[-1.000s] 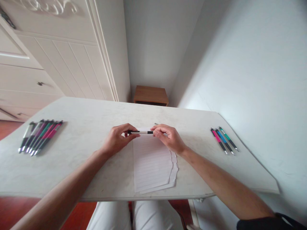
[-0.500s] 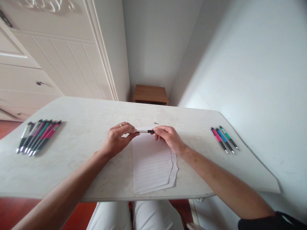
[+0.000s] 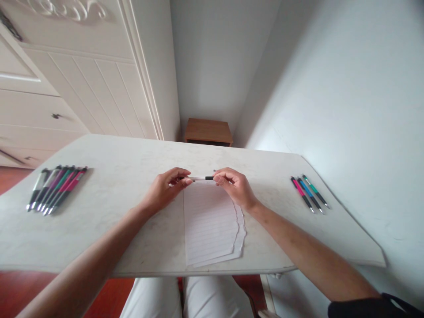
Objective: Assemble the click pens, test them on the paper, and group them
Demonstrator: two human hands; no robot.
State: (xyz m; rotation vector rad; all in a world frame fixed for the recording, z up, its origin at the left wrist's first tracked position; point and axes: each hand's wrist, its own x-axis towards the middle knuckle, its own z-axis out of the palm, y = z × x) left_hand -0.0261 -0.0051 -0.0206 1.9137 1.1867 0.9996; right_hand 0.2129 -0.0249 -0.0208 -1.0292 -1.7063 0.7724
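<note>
A white and black pen (image 3: 200,178) is held level between both hands, just above the far end of some lined paper sheets (image 3: 210,225). My left hand (image 3: 164,189) pinches its left end with fingers closed. My right hand (image 3: 234,186) pinches the black right end, fingers curled. Both hands hover over the white table (image 3: 126,185).
A row of several coloured pens (image 3: 56,189) lies at the table's left. Three pens, pink, blue and green (image 3: 309,193), lie at the right near the wall. A brown wooden stand (image 3: 208,131) sits beyond the table's far edge. White cabinet doors stand at the left.
Both hands have shifted slightly away from me with the pen. The visible stretch of pen between the fingers is shorter than a second ago.
</note>
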